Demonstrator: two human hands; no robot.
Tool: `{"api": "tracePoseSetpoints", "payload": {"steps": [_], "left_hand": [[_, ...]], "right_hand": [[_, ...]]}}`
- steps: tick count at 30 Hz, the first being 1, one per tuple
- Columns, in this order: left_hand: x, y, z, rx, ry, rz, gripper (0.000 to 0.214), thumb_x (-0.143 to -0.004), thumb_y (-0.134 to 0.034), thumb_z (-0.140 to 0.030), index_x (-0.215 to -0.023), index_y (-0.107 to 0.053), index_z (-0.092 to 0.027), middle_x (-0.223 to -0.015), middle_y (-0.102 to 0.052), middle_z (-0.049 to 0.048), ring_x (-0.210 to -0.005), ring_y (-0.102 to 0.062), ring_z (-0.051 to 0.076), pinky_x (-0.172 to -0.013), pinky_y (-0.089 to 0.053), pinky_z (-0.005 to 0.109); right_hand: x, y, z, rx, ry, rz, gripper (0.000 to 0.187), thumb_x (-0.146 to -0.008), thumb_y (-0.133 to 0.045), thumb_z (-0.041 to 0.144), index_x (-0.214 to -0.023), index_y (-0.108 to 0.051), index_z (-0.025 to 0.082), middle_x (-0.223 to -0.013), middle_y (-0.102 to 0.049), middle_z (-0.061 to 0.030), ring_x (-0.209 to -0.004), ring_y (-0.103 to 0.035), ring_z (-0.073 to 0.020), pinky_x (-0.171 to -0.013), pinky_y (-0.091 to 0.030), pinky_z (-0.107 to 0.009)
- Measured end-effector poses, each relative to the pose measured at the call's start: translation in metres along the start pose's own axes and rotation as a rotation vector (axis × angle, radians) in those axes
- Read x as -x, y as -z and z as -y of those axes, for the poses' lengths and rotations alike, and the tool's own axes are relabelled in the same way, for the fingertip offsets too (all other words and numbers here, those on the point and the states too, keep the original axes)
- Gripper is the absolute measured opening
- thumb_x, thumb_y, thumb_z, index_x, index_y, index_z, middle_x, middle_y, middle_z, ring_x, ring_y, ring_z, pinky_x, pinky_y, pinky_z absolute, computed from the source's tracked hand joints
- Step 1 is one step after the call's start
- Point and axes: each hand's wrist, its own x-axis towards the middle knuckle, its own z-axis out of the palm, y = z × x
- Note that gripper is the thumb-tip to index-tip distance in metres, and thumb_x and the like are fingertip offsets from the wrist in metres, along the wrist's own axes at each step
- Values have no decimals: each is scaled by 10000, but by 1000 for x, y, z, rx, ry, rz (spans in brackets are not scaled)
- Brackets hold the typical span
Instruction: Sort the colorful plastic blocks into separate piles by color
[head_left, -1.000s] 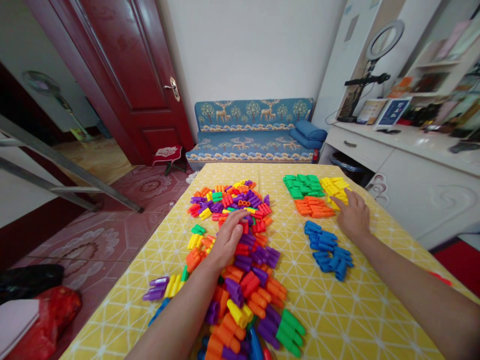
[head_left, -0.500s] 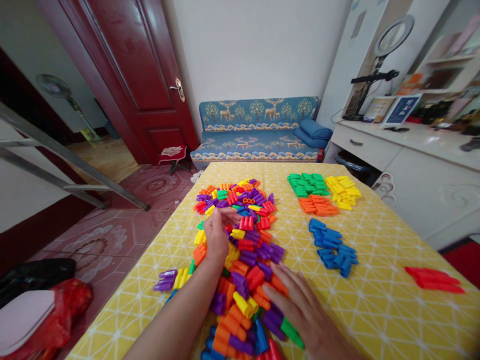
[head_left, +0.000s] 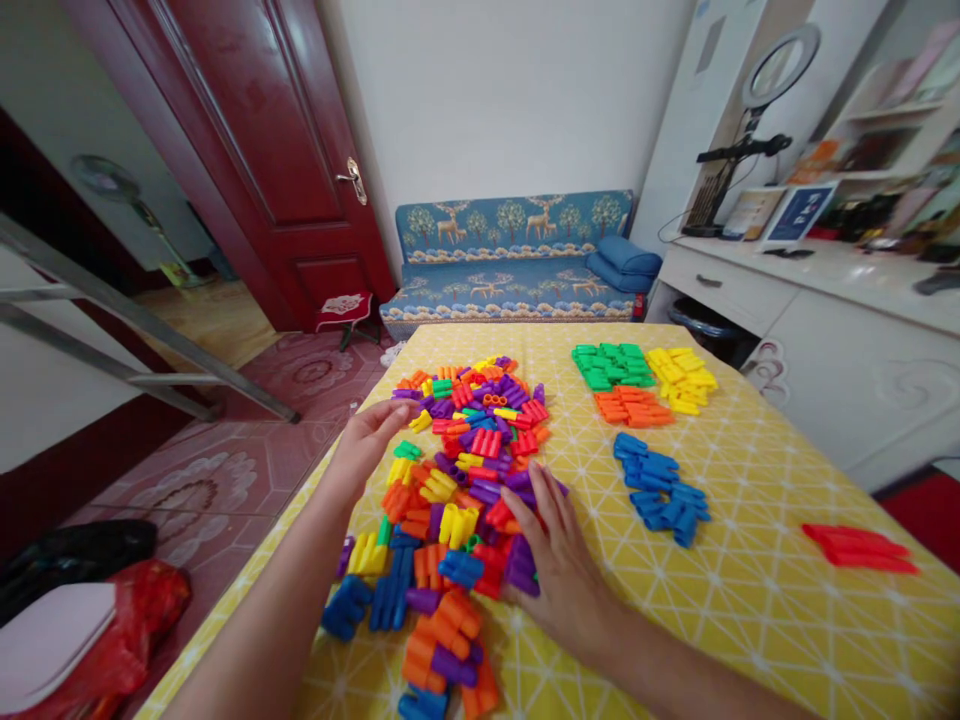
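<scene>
A long, mixed heap of plastic building pieces [head_left: 457,525] in orange, purple, blue, yellow, red and green spreads over the left and middle of the table. They look like short joined tubes. At the heap's far left edge is my left hand [head_left: 371,435], fingers stretched out beside a purple piece [head_left: 406,395], with nothing visibly gripped. My right hand [head_left: 559,555] lies against the heap's right side, fingers spread over purple and red pieces. Its palm hides some of them.
Sorted groups lie on the yellow tablecloth [head_left: 750,480] to the right: green pieces [head_left: 613,367], yellow pieces [head_left: 682,380], orange pieces [head_left: 631,407], blue pieces [head_left: 660,490] and red pieces [head_left: 859,548]. Beyond the table stands a blue sofa [head_left: 510,280]; a white cabinet [head_left: 847,370] is at right.
My left hand has moved left, from over the heap to its edge. My right hand has moved forward and slightly left. Near pieces have shifted, with several blue ones now exposed.
</scene>
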Motion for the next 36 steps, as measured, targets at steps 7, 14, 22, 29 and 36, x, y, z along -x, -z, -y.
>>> {"api": "tracePoseSetpoints", "payload": {"steps": [7, 14, 22, 29, 36], "left_hand": [[21, 11, 37, -454, -140, 124, 553, -795, -576, -591, -1188, -645, -208, -1287, -615, 107, -1225, -532, 302, -1039, -403, 462], [5, -28, 25, -568, -370, 198, 498, -863, -543, -517, -1260, -597, -221, -1357, -538, 119, -1311, -448, 289, -1092, -360, 473], [-93, -99, 14, -756, -408, 249, 554, -877, -502, -542, -1307, -558, -196, -1383, -500, 123, -1294, -475, 254, -1096, -365, 367], [-177, -155, 17, -984, -266, 323, 678, -817, -463, -687, -1355, -517, -278, -1492, -395, 114, -1338, -406, 343, -1091, -326, 473], [-216, -182, 36, -930, -199, 506, 598, -797, -520, -630, -1295, -578, -304, -1424, -510, 43, -1305, -449, 312, -1080, -345, 426]], "right_hand": [[-92, -19, -6, -67, -217, -55, 915, -668, -735, 555, -1439, -390, 203, -1577, -152, -183, -1442, -105, -398, -1113, -129, -641], [-107, -10, -24, -482, -25, -96, 840, -697, -706, 576, -1412, -418, 242, -1439, -464, -115, -1333, -405, -308, -1078, -336, -504], [-99, -26, -71, -605, -345, -559, 390, -935, -412, 457, -1100, -618, 169, -1121, -649, -119, -1068, -578, -242, -962, -426, -457], [-101, -26, -69, -612, -313, -621, 337, -945, -420, 406, -1145, -577, 184, -1184, -601, -106, -1139, -530, -218, -1021, -385, -447], [-101, -25, -69, -616, -325, -590, 328, -951, -417, 387, -1158, -574, 188, -1208, -589, -104, -1162, -522, -212, -1032, -382, -443]]}}
